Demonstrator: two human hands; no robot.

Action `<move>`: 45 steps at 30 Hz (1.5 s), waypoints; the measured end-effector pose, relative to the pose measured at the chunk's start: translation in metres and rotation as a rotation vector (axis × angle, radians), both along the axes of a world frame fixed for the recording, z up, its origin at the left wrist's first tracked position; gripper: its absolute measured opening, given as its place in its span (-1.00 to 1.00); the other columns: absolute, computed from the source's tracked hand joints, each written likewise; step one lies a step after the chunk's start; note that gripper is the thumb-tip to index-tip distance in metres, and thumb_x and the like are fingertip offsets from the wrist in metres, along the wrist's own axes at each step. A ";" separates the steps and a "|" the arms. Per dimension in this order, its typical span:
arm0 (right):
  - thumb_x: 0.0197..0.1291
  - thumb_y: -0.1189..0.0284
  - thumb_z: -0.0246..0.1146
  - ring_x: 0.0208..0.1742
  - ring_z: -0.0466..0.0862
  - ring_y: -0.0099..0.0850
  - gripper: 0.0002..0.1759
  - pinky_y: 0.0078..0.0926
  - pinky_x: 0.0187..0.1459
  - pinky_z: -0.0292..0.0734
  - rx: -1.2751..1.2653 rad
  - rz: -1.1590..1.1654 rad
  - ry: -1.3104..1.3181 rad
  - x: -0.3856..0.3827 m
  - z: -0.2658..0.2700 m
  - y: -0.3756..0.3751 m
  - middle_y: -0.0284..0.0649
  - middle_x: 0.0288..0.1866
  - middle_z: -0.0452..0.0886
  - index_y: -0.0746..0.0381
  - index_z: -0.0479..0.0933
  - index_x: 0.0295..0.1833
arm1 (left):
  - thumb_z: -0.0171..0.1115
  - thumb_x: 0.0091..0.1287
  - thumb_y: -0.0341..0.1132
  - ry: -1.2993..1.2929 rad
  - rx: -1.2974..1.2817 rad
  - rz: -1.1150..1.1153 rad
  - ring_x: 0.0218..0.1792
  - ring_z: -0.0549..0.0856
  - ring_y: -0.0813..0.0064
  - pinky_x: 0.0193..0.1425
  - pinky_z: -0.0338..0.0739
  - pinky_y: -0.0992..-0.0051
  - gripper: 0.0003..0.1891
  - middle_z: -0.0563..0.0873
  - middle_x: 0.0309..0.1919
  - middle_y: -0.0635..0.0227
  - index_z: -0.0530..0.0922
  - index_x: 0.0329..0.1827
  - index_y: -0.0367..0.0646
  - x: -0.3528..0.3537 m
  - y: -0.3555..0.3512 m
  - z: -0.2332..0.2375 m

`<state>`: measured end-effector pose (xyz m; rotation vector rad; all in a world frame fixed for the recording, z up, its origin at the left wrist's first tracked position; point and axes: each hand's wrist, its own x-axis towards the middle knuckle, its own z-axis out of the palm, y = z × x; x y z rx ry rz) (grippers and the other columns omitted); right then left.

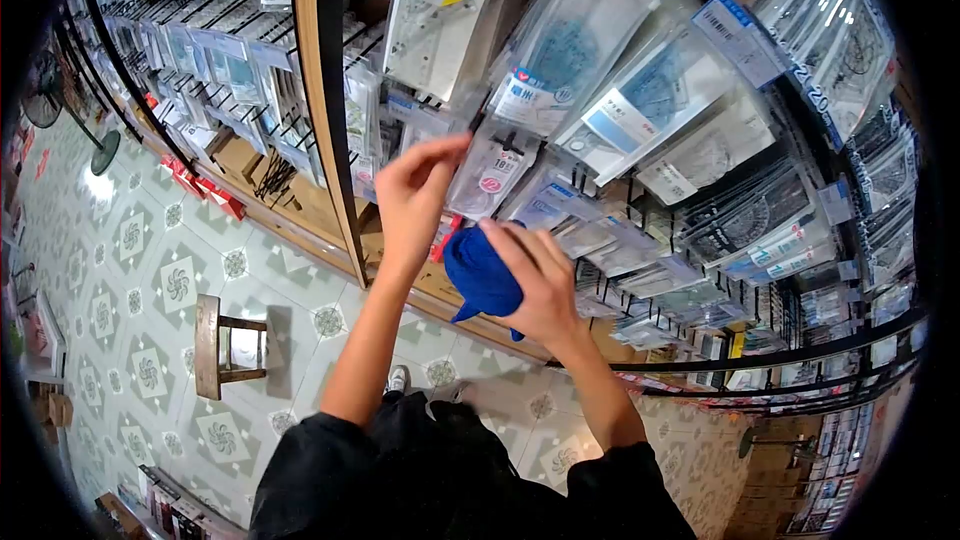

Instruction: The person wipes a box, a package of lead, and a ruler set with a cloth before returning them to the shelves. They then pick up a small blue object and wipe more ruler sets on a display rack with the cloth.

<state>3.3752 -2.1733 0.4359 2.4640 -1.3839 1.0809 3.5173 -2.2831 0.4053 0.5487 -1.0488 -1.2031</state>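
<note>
My right hand (pixel 542 285) is closed around a bunched blue cloth (pixel 484 270), held just below a small clear plastic packet (pixel 492 172) that hangs at the front of the rack. This packet has a white label with a pink round mark. At its upper left edge is my left hand (pixel 415 195), fingers bent and fingertips against the plastic; their exact grip is partly hidden. Above and right of it hang larger packets of clear rulers and set squares (pixel 565 50), with a blue-and-white price tag (pixel 740 37) in front.
A wooden upright (pixel 325 110) divides this rack from another with hanging packets on the left. Below left, a small wooden stool (pixel 230 348) stands on the patterned tile floor (pixel 175 285). Red boxes (pixel 200 187) lie along the left rack's base. More packets (pixel 770 230) fill the right side.
</note>
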 end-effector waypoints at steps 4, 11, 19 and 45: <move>-0.14 0.40 0.45 -0.12 0.56 -0.15 -0.19 -0.22 -0.22 0.56 0.054 -0.171 0.191 -0.006 -0.045 -0.025 -0.15 -0.02 0.55 -0.01 0.42 0.36 | 0.00 0.37 -0.59 -0.068 0.152 0.145 0.06 0.63 0.41 0.13 0.57 0.39 -0.68 0.66 0.01 0.19 0.49 0.17 -0.32 0.002 -0.012 -0.092; -0.24 0.42 0.49 -0.06 0.52 -0.12 -0.02 -0.19 -0.10 0.52 -0.035 -0.164 0.311 0.025 -0.045 -0.085 -0.05 0.04 0.50 0.02 0.31 0.44 | -0.04 0.49 -0.01 -0.106 0.300 0.109 0.30 0.44 0.23 0.35 0.27 0.39 -0.43 0.44 0.33 0.06 0.31 0.41 -0.22 -0.007 -0.097 -0.134; -0.25 0.45 0.45 -0.08 0.47 -0.13 0.00 -0.26 -0.10 0.45 -0.107 -0.308 0.374 0.054 -0.058 -0.140 -0.08 -0.03 0.44 -0.02 0.28 0.46 | -0.02 0.45 -0.21 -0.143 0.251 -0.148 0.02 0.56 0.52 0.18 0.41 0.50 -0.64 0.64 0.02 0.33 0.50 0.19 -0.21 0.011 -0.103 -0.112; -0.19 0.29 0.49 -0.04 0.47 -0.17 -0.06 -0.32 -0.02 0.43 0.103 -0.225 0.406 0.037 -0.109 -0.099 -0.06 0.05 0.48 0.00 0.32 0.43 | -0.05 0.43 0.10 -0.099 0.421 -0.296 0.33 0.41 0.32 0.39 0.18 0.33 -0.38 0.48 0.32 0.23 0.38 0.41 -0.12 0.027 -0.106 -0.152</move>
